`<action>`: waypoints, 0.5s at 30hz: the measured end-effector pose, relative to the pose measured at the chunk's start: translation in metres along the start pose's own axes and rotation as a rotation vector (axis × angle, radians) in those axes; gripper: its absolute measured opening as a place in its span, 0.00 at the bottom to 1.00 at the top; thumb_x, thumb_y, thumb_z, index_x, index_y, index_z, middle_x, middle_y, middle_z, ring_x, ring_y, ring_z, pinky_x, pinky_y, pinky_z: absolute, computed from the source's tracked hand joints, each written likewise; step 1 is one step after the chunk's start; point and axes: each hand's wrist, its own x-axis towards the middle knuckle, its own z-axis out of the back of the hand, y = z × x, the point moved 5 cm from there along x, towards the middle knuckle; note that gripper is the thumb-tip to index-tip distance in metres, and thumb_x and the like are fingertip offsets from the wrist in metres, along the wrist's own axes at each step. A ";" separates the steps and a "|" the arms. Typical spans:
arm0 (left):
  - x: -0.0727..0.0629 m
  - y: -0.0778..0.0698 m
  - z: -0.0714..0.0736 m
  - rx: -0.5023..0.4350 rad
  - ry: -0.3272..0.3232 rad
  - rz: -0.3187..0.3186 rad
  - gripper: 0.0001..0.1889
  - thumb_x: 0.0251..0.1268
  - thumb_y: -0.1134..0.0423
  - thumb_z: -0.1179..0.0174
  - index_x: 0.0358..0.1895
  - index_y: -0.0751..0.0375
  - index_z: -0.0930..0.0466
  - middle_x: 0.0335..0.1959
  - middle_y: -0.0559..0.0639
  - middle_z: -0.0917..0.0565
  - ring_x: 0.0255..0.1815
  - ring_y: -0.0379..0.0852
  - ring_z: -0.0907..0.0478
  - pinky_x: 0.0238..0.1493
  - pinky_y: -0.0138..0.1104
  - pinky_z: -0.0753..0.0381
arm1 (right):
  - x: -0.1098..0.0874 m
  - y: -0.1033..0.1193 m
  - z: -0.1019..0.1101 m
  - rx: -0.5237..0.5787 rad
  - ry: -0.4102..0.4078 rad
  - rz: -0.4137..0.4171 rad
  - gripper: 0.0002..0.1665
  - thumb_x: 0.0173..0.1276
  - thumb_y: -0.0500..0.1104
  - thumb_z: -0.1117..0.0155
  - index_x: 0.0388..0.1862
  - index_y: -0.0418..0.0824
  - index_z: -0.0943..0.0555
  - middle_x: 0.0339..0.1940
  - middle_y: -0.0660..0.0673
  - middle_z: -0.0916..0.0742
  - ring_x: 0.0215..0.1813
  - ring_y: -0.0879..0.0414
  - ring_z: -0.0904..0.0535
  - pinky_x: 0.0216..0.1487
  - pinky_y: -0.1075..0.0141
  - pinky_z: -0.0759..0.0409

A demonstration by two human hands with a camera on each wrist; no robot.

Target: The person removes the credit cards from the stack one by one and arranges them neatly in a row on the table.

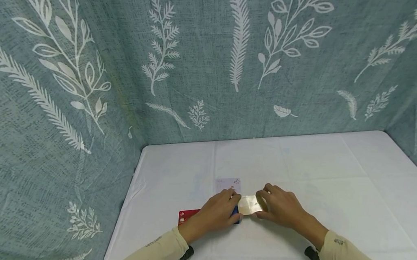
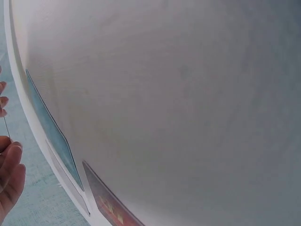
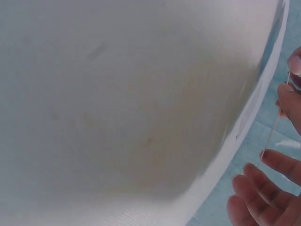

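Note:
A shiny, pale gold card (image 1: 248,205) spans the gap between the two hands above the white table. My left hand (image 1: 218,208) pinches its left end, fingertips along the top and thumb below. At the right end, my right hand (image 1: 284,207) grips the card between thumb and curled fingers. In both wrist views the card shows edge-on as a thin line. Lying partly under the left hand are a blue card (image 1: 237,221) and a red card (image 1: 188,215). A pale lilac card (image 1: 228,183) with small printed figures lies just beyond the left fingers.
The white-clothed table (image 1: 322,175) ends at a back edge against a green curtain (image 1: 206,64) with white leaf prints. The curtain also runs along the left and right sides. Black devices (image 1: 312,255) sit under both wrists.

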 end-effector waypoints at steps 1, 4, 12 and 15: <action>0.000 -0.001 0.000 0.004 -0.001 -0.002 0.26 0.67 0.46 0.36 0.58 0.61 0.21 0.51 0.52 0.18 0.45 0.42 0.21 0.46 0.30 0.19 | -0.001 0.000 0.000 0.001 0.000 0.000 0.32 0.48 0.66 0.21 0.45 0.48 0.15 0.38 0.52 0.19 0.32 0.63 0.25 0.20 0.74 0.36; 0.001 -0.003 -0.001 0.013 -0.002 -0.005 0.26 0.66 0.45 0.35 0.58 0.61 0.21 0.50 0.52 0.18 0.44 0.42 0.22 0.45 0.30 0.20 | -0.003 0.000 0.000 0.004 0.000 -0.001 0.32 0.48 0.66 0.21 0.45 0.49 0.15 0.38 0.52 0.19 0.32 0.63 0.26 0.21 0.74 0.36; 0.002 -0.007 -0.003 0.052 0.017 -0.011 0.28 0.66 0.42 0.36 0.59 0.60 0.20 0.48 0.50 0.18 0.43 0.41 0.23 0.47 0.30 0.21 | -0.009 -0.001 -0.001 0.007 -0.018 0.011 0.28 0.49 0.66 0.21 0.40 0.50 0.17 0.37 0.53 0.20 0.31 0.64 0.27 0.21 0.74 0.37; 0.003 -0.008 -0.005 0.069 0.020 -0.018 0.28 0.65 0.41 0.36 0.59 0.59 0.20 0.47 0.50 0.19 0.43 0.41 0.23 0.48 0.30 0.21 | -0.010 -0.002 -0.001 0.010 -0.031 0.018 0.27 0.49 0.66 0.21 0.37 0.51 0.19 0.36 0.53 0.20 0.30 0.64 0.27 0.20 0.74 0.37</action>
